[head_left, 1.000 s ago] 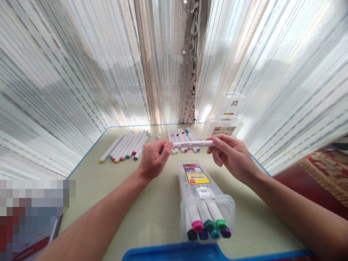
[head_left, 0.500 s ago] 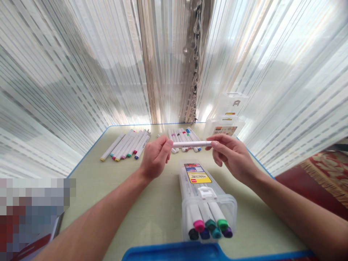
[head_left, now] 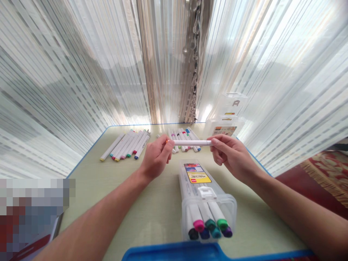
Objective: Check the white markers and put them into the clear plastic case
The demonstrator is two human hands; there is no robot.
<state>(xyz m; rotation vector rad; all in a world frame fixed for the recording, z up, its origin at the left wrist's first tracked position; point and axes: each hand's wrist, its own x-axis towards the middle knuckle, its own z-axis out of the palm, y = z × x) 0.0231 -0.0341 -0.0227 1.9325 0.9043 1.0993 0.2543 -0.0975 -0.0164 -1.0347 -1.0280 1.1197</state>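
A white marker [head_left: 191,143] lies level between my two hands, above the table. My left hand [head_left: 157,154] is closed around its left end, where a bit of orange shows by the fingers. The thumb and fingers of my right hand [head_left: 228,150] pinch its right end. Below the marker lies a clear plastic marker case [head_left: 187,188] with a yellow label; several markers [head_left: 210,217] inside it show pink, green, teal, purple, blue and black ends towards me.
On the far left of the table [head_left: 100,206] lies a row of white markers [head_left: 127,145]. Another group of markers [head_left: 185,136] lies behind my hands. A clear box with an open lid [head_left: 224,123] stands at the back right, and curtains [head_left: 114,65] hang behind the table.
Between my hands the marker has shifted slightly, and orange now shows at its left end. My right fingers have closed in a little. The case and the other markers have not moved.
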